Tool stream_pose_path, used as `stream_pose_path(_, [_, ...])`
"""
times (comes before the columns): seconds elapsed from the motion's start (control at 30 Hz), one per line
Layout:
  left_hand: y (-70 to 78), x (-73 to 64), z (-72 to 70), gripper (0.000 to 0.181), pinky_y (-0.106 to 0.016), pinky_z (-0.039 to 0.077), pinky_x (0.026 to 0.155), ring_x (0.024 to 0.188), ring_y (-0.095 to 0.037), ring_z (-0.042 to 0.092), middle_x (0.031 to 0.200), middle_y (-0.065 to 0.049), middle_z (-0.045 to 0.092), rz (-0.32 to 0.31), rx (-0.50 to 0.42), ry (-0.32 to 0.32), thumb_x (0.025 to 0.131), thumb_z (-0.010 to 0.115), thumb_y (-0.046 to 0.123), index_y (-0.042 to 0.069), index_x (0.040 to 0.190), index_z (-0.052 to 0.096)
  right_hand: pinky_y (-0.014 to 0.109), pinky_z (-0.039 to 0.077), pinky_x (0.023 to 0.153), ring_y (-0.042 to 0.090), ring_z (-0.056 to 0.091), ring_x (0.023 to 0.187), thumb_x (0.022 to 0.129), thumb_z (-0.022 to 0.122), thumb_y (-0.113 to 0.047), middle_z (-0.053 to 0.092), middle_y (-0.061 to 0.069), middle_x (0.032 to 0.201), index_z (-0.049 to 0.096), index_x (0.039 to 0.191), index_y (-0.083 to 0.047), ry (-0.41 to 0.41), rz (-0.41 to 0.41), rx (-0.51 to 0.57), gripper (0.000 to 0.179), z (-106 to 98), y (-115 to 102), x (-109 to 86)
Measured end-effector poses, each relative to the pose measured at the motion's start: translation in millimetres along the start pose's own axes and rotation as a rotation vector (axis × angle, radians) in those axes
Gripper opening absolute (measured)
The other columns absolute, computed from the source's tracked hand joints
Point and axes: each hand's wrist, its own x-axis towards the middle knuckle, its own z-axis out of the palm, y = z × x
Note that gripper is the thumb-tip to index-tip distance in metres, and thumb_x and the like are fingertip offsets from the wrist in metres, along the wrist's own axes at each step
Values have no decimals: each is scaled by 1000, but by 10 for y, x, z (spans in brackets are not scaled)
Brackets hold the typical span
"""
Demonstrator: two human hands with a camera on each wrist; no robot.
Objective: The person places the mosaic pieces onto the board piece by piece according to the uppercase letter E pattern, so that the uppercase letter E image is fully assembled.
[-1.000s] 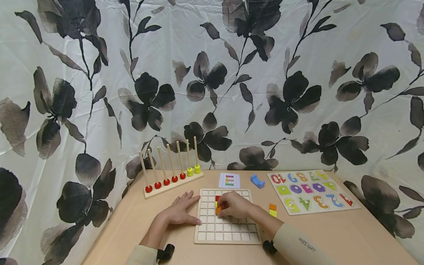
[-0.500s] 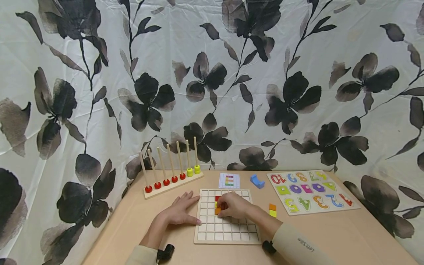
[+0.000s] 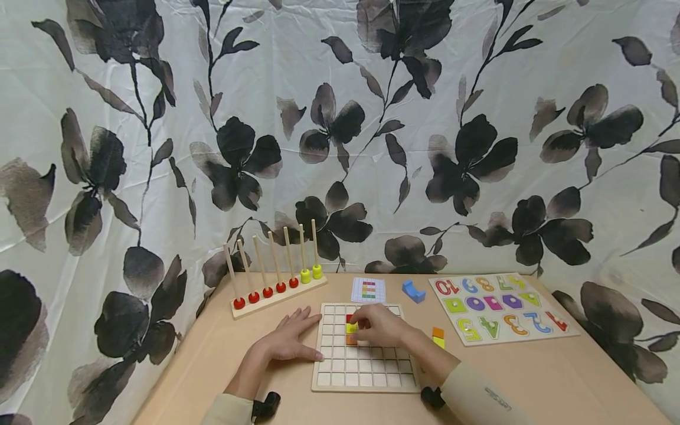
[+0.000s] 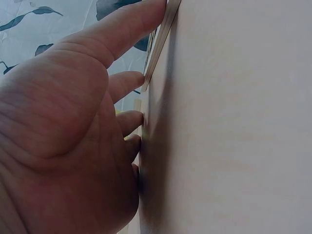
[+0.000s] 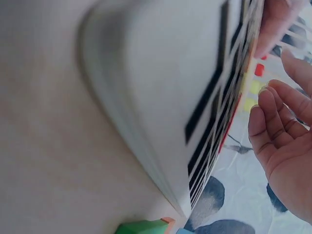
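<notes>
Since the earlier frame, the right hand (image 3: 381, 326) has drawn slightly back, baring more of the orange tile (image 3: 351, 339), which lies just before its fingertips. Those fingers are loosely curled, with nothing visibly gripped. Good seating probably means an even press while the left hand (image 3: 288, 337), fingers straight and spread, steadies the gridded board (image 3: 372, 379) by its edge. Between the hands, the board's cells hold a red tile (image 3: 349, 318), a yellow tile (image 3: 351, 328) and the orange one. Right of the right forearm, a number board (image 3: 544, 336) holds coloured numerals and shapes.
</notes>
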Motion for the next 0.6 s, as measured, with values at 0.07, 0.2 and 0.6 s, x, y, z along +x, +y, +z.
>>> stream_pose_path(0.07, [6, 6, 5, 100, -65, 5, 129, 161, -46, 9, 172, -24, 19, -6, -3, -1, 79, 83, 58, 16, 161, 41, 21, 46, 64, 8, 54, 75, 93, 80, -27, 63, -8, 83, 78, 112, -11, 15, 20, 32, 25, -35, 17, -26])
stream_pose_path(0.2, [15, 8, 8, 101, -65, 5, 129, 161, -46, 9, 172, -23, 19, -12, -3, 1, 79, 84, 58, 17, 160, 42, 22, 48, 66, 12, 56, 81, 94, 79, -27, 65, -8, 87, 77, 115, -13, 44, 59, 90, 26, -120, 58, -97])
stream_pose_path(0.6, [22, -1, 6, 101, -66, 5, 129, 161, -46, 8, 172, -23, 19, -15, -4, 5, 79, 84, 58, 17, 160, 42, 23, 50, 69, 17, 56, 84, 95, 78, -30, 65, -5, 96, 74, 118, -21, 198, 137, 194, 25, -453, 117, -436])
